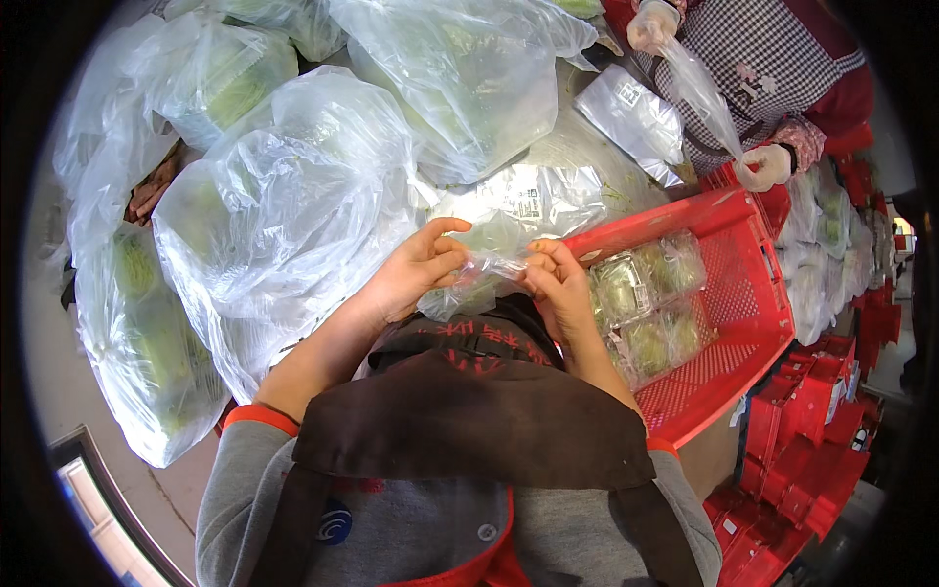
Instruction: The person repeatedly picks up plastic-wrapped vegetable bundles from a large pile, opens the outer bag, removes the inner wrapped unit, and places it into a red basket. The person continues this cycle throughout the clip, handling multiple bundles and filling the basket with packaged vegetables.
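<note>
Close to my apron, both hands are at a small clear plastic bag (480,275) that looks partly filled with something pale green. My right hand (559,282) pinches its gathered edge between thumb and fingers. My left hand (425,268) touches the bag's other side with bent fingers; how firmly it grips is unclear. Just beyond them, flat printed plastic bags (539,194) lie on the metal table (579,150). To the right stands a red plastic crate (741,293) holding several clear packs of green produce (623,290).
Large clear bags of green vegetables (293,183) crowd the left and far side. More flat bags (634,110) lie at the far right. Across the table a co-worker in a checked apron (763,66) holds a clear bag with gloved hands. Red crates (799,433) stand stacked at lower right.
</note>
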### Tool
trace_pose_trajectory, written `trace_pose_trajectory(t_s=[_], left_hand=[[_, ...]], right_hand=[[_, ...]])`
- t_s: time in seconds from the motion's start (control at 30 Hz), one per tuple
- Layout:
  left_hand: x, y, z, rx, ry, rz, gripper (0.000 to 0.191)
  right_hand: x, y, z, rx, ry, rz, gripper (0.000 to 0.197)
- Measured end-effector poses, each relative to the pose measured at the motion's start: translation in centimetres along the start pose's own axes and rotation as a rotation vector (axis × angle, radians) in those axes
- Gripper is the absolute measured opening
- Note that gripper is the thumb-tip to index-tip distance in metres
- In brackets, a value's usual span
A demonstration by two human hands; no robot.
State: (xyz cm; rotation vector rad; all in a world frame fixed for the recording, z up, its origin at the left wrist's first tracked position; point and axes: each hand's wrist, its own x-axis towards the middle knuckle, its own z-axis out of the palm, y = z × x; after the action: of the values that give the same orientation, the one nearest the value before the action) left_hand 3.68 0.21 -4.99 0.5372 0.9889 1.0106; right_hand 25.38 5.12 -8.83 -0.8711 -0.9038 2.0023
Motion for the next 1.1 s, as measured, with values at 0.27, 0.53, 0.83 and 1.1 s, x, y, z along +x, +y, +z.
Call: trace_pose_trajectory(t_s=[0.27,0.53,0.83,1.1], left_hand=[[1.5,-2.0,-1.4,0.161,0.021,0.065,0.029],[2.3,-2.3,-2.1,0.599,-0.027,0.224,0.015],[2.8,-1.9,-2.2,0.443,-0.02,0.047,0.014],[3.7,-2.8,-3.6,0.104,0.035,-0.087,0.021]], right_hand=[[0.4,0.8,-0.4,-0.475,0.072,-0.21,0.004],[-0.4,0.1,-1.3,-0.143,-0.004,-0.082,0.008],[-0.1,-0.8,0.7,-1.455,-0.086,-0.45,0.02],[-1.2,-1.4,0.0,-1.405,-0.101,-0.643,0.012]])
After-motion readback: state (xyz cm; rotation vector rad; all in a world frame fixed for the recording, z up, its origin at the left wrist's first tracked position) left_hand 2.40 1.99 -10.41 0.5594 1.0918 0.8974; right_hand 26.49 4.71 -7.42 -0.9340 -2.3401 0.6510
